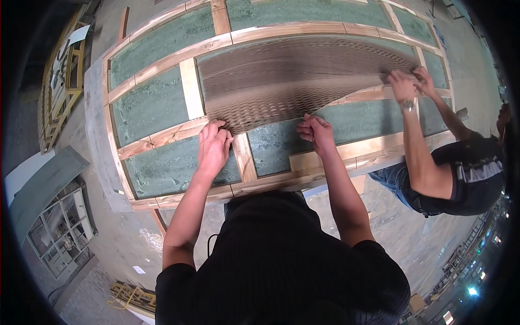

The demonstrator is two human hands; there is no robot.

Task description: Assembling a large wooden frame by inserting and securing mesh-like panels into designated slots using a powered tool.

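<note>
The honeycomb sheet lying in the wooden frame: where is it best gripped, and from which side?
Probably along its near edge, from the person's side of the wooden frame. The brown honeycomb sheet is thin and flexible, and this edge is free. The left hand and right hand already pinch it there, fingers curled on top. A co-worker's hands hold the right end.

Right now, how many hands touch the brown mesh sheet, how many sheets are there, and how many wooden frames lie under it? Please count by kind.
Own hands on the sheet: 2, left hand and right hand
Co-worker's hands on the sheet: 2
Mesh sheet: 1
Wooden frame under it: 1
Total: 6
</note>
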